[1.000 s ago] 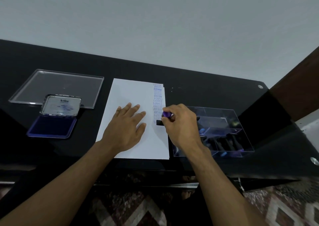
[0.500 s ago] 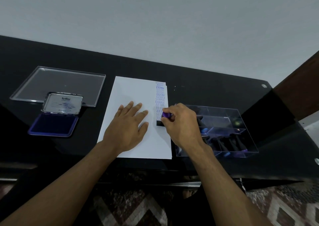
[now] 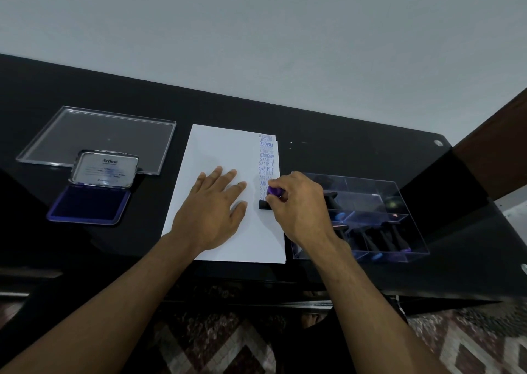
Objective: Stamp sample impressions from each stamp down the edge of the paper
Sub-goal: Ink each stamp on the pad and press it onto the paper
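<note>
A white sheet of paper [image 3: 216,151] lies on the black table. Blue stamped words [image 3: 266,159] run in a column down its right edge. My right hand [image 3: 299,208] grips a stamp [image 3: 264,204] with a black base and a purple handle top, pressed onto the paper just below the lowest impression. My left hand [image 3: 212,211] rests flat on the middle of the sheet, fingers spread. An open ink pad [image 3: 87,204] with a blue cushion sits at the left, its lid raised.
A clear plastic box [image 3: 399,202] holding several more stamps stands right of the paper, partly behind my right wrist. Its clear lid [image 3: 97,138] lies flat at the back left, behind the ink pad. The table's near edge runs below the paper.
Both hands stay nearly where they were, the stamp still pressed on the paper's right edge. Only the camera view has shifted slightly.
</note>
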The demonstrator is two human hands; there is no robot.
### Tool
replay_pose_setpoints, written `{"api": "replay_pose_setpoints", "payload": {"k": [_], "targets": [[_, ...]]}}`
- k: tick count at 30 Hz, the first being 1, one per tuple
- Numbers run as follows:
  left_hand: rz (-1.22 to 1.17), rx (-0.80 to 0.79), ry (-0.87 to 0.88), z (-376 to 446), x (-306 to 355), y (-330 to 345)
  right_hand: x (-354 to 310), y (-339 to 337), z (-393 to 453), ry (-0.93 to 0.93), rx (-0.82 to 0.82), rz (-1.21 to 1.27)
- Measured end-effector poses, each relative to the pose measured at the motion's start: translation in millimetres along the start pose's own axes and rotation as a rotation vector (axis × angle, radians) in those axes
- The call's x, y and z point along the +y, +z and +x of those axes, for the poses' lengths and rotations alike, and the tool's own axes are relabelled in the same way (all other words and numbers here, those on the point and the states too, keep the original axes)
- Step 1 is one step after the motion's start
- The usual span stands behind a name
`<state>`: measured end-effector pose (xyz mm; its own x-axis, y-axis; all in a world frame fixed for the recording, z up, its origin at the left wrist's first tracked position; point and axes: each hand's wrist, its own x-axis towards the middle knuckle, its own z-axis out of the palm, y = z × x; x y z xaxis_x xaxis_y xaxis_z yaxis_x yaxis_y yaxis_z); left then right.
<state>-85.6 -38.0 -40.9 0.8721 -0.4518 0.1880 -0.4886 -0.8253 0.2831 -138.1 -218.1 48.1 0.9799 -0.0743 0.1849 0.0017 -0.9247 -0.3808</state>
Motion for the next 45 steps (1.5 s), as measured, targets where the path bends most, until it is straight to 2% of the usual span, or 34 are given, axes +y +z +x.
{"api": "replay_pose_setpoints", "payload": {"k": [35, 45], "targets": [[-0.029, -0.013, -0.004, -0.3, -0.5, -0.6, -3.0, -6.5, 5.2, 0.052, -0.055, 0.022], [-0.023, -0.009, -0.006, -0.1, -0.6, -0.9, -2.6, -5.5, 2.0, 0.038, -0.016, 0.043]]}}
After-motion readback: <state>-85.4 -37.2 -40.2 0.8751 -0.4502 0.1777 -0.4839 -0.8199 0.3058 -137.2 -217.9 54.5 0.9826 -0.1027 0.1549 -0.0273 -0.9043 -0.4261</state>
